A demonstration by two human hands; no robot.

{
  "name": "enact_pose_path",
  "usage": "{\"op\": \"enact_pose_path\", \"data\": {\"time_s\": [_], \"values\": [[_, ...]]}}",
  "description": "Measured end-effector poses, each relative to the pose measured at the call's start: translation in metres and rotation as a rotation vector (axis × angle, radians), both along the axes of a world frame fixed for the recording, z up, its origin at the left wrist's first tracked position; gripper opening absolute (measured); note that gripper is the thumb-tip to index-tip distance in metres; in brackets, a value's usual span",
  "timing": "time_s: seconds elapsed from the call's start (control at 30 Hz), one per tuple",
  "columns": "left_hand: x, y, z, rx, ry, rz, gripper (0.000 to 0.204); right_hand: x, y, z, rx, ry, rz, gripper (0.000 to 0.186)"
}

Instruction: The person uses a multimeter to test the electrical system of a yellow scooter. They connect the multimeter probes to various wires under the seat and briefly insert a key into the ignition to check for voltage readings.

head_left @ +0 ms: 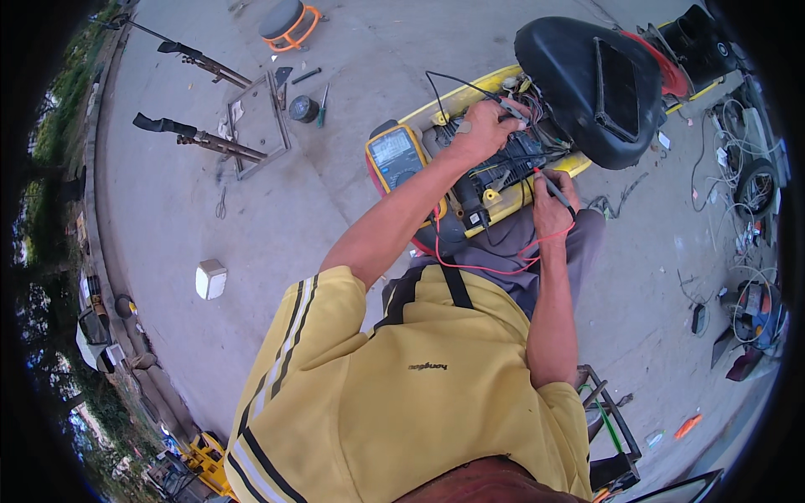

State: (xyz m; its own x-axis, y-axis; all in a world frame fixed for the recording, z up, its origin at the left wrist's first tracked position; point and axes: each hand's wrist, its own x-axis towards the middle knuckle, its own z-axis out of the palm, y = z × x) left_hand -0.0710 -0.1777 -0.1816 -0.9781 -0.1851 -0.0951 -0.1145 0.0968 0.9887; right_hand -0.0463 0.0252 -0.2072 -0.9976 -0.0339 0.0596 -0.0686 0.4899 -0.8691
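My left hand [485,132] reaches over the exposed electrics of a yellow-bodied scooter [573,162], fingers closed on a test probe [511,109] with a black lead. My right hand [551,208], lower and to the right, grips a second test probe [557,192], whose red tip points into the wiring. From it a red lead [482,268] loops back to a yellow-framed multimeter [397,159], which rests at the scooter's left end with its display lit. Between my hands lie a dark finned unit and bundled wires [539,126]. Whether either tip touches a contact, I cannot tell.
The black scooter seat [579,88] is tipped up beyond the wiring. On the concrete to the left are a metal frame with two upright legs [260,126], a round tin [303,109], a screwdriver [323,105] and an orange-legged stool [292,25]. Tangled cables [742,168] lie far right.
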Motion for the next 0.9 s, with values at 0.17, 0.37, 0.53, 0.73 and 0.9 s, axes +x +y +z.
{"op": "enact_pose_path", "data": {"time_s": [0.17, 0.37, 0.53, 0.73, 0.9], "values": [[0.001, -0.002, 0.002, 0.039, -0.006, 0.053, 0.019, 0.001, -0.005, 0.009, -0.008, -0.057, -0.002, 0.022], [-0.002, 0.0, -0.004, 0.038, -0.004, 0.051, 0.02, 0.001, -0.004, 0.009, -0.021, -0.086, -0.018, 0.023], [-0.003, 0.001, -0.006, 0.057, 0.017, 0.043, 0.018, 0.001, -0.004, 0.005, -0.032, -0.064, -0.016, 0.022], [-0.002, 0.0, -0.006, 0.08, 0.051, 0.002, 0.016, 0.002, -0.004, 0.006, -0.031, -0.051, -0.011, 0.021], [-0.002, 0.001, -0.004, 0.077, 0.069, -0.076, 0.017, 0.002, -0.004, 0.008, -0.039, -0.069, -0.011, 0.022]]}}
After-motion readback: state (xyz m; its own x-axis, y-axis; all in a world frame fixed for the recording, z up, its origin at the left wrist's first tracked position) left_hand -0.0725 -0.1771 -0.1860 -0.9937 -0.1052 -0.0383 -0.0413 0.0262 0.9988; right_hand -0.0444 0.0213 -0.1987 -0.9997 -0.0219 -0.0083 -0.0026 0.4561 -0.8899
